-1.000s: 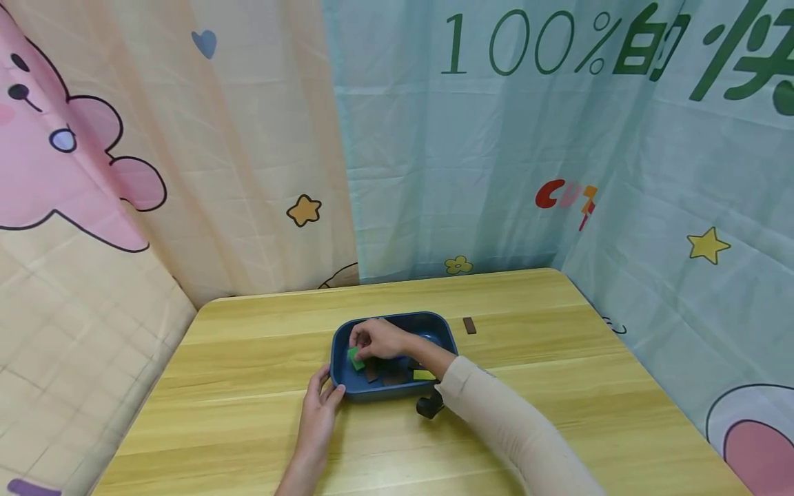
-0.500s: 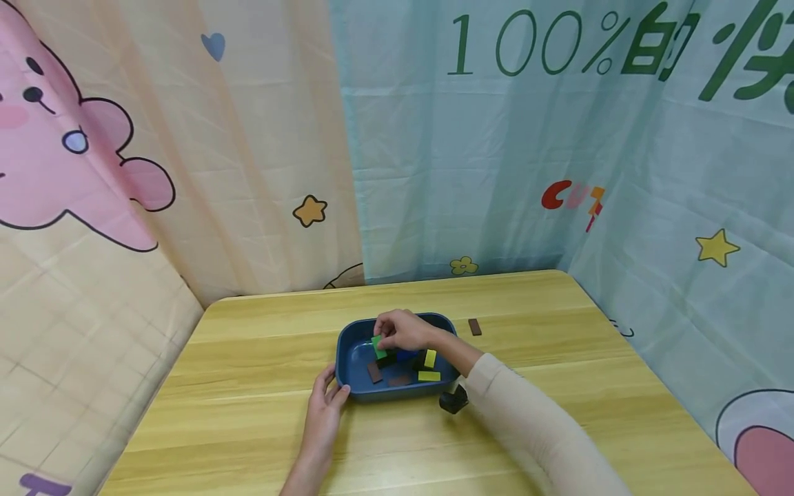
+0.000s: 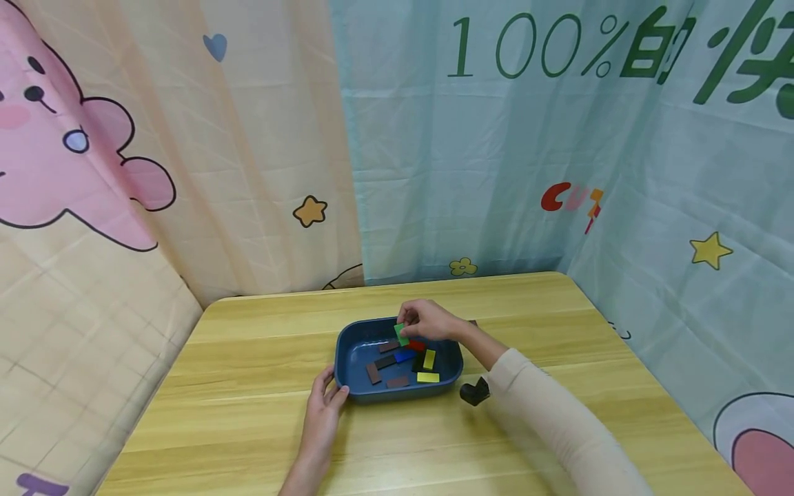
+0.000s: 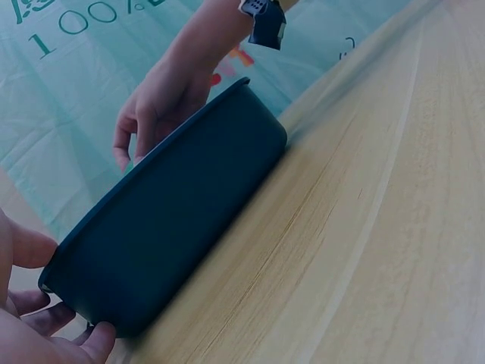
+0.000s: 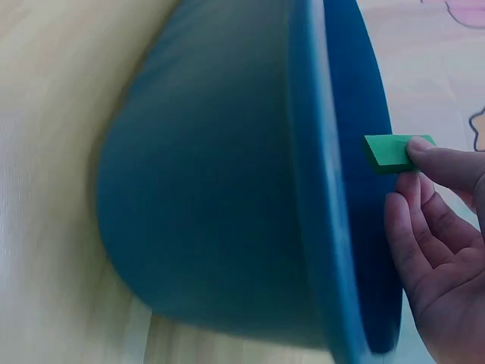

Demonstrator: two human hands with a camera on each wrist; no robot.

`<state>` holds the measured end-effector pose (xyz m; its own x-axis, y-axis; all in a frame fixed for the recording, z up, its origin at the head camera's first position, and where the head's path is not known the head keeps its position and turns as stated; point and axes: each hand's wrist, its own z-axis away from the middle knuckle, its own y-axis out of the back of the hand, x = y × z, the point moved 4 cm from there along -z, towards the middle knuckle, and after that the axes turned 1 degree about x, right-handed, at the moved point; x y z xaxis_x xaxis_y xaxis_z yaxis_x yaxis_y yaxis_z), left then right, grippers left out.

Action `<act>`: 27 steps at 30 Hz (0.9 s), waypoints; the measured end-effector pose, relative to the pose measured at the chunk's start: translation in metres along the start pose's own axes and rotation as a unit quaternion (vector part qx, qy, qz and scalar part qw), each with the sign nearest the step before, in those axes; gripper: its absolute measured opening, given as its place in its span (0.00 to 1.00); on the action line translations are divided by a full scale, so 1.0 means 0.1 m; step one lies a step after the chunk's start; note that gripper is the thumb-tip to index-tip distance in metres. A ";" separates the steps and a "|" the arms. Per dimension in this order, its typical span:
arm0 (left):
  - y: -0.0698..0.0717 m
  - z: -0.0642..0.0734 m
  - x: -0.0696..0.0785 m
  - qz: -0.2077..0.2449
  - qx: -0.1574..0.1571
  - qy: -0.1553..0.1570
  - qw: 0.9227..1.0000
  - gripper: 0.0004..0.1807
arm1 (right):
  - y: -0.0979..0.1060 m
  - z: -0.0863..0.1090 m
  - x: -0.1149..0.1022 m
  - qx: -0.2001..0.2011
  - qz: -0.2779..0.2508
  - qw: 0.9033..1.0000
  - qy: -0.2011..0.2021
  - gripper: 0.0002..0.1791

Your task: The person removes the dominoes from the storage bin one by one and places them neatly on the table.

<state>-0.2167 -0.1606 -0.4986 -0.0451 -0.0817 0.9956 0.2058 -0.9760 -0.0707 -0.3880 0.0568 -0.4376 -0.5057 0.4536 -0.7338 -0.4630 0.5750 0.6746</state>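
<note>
A green block [image 3: 402, 335] is pinched between the thumb and fingers of my right hand [image 3: 431, 321], held over the back right part of a dark blue plastic tub [image 3: 403, 397]. The right wrist view shows the green block [image 5: 390, 154] up close, its near end sticking out from the fingertips beside the rim. My left hand [image 3: 321, 413] grips the tub's left end, thumb at the front corner. Under the right hand lie flat blocks: a red block [image 3: 415, 346], a blue block [image 3: 405, 355], yellow blocks [image 3: 428, 377], brown blocks [image 3: 373, 373] and a black block [image 3: 385, 362].
The tub stands on a wood-grain table [image 3: 248, 399]. Behind its right end a brown block [image 3: 474, 322] shows only slightly past my right wrist. A small black device [image 3: 474, 391] sits at that wrist. Printed curtains [image 3: 459, 151] hang behind the table.
My right hand has carried the green block from the tub's left end across to its back right, uncovering the blocks inside. The left hand keeps its hold on the tub.
</note>
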 end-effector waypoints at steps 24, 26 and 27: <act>0.02 0.01 -0.01 0.002 0.002 0.008 1.000 0.29 | 0.64 0.47 0.39 0.064 -0.055 0.994 -0.065 0.08; 0.02 0.00 -0.01 0.002 0.001 0.007 1.000 0.29 | 0.69 0.52 0.45 0.065 -0.063 0.993 -0.073 0.08; 0.02 0.00 0.00 0.002 0.001 0.006 1.000 0.29 | 0.71 0.55 0.48 0.066 -0.069 0.992 -0.078 0.08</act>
<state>-0.2160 -0.1620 -0.4991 -0.0564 -0.0886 0.9945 0.2079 -0.9753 -0.0751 -0.4053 0.1568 -0.4292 -0.3207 0.4574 -0.8294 -0.4152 0.7191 0.5572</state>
